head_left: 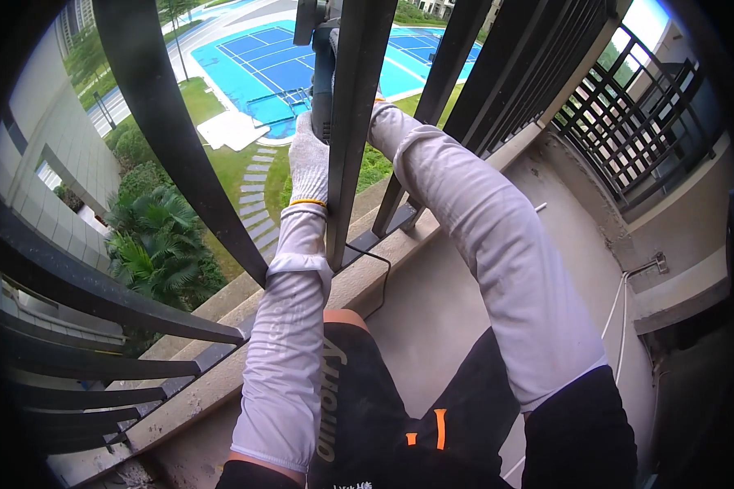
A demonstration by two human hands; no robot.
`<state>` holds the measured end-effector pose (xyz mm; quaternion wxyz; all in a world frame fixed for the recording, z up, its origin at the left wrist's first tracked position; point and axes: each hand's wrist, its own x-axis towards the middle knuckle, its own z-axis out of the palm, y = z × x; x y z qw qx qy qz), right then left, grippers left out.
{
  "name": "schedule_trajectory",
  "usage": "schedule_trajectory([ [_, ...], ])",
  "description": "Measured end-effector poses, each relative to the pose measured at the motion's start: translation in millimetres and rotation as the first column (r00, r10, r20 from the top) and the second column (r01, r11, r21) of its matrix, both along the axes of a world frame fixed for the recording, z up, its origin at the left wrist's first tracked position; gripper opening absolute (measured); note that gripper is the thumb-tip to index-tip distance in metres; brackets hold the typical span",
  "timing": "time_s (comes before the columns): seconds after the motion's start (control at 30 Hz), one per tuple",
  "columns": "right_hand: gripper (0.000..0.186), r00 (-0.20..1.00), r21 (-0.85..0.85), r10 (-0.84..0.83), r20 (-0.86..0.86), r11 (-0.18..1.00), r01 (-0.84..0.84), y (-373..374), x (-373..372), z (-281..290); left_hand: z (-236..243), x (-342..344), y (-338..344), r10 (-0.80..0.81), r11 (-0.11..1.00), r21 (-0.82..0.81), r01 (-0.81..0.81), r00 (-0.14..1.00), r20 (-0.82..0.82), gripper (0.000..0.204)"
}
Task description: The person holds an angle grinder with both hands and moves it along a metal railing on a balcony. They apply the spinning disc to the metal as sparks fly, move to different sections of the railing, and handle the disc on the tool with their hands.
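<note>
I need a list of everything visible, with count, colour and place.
bars: many, dark, left to upper right
power tool: one, dark, upper centre
cable: one, black, centre
ledge: one, beige, under bars
floor: one, grey, centre right
courts: two, blue, outside, top
lawn: patches, green, outside
path: one, grey, outside
plants: many, green, outside
buildings: several, pale, outside
lattice: one, dark, upper right
fitting: one, grey, right wall
hose: count unclear, white, below fitting
stick: one, white, on floor
shorts: one pair, black, bottom
sleeves: two, pale, centre
left hand: one, white-gloved, on power tool
right hand: one, hidden behind bar
</note>
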<state>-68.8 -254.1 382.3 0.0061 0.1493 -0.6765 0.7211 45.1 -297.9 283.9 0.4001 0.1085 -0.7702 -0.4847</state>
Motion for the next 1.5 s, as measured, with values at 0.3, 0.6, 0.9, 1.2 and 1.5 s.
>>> schedule_trajectory([
  [0.3, 0.089, 0.99, -0.188, 0.021, 0.139, 0.982, 0.006, -5.4, 10.5, -24.5, 13.5, -7.2, -9.2, 0.256, 0.954, -0.251, -0.166, 0.888, 0.383, 0.045],
  [0.6, 0.039, 0.791, 0.335, 0.603, -0.101, 0.77, -0.544, 130.2, 81.4, -17.3, -33.8, -25.8, -12.8, 0.089, 0.984, -0.17, -0.053, 0.974, 0.21, 0.048],
  [0.9, 0.043, 0.777, -0.315, 0.63, 0.008, 0.739, -0.596, 261.8, 15.8, -85.4, -33.0, -37.8, -0.7, 0.181, 0.934, -0.34, 0.107, 0.68, 0.711, 0.053],
  [1.2, 0.042, 0.476, 0.753, 0.615, -0.629, 0.635, 0.174, 91.8, -44.8, -163.7, -7.1, -68.4, -51.9, -0.04, 0.885, -0.132, 0.445, 0.357, 0.933, 0.035],
  [1.5, 0.049, 0.692, 0.967, 0.702, -0.165, 0.254, -0.028, 74.5, -65.8, -167.3, -19.4, -71.2, -38.0, 0.378, 0.493, -0.848, 0.195, 0.829, 0.411, 0.053],
])
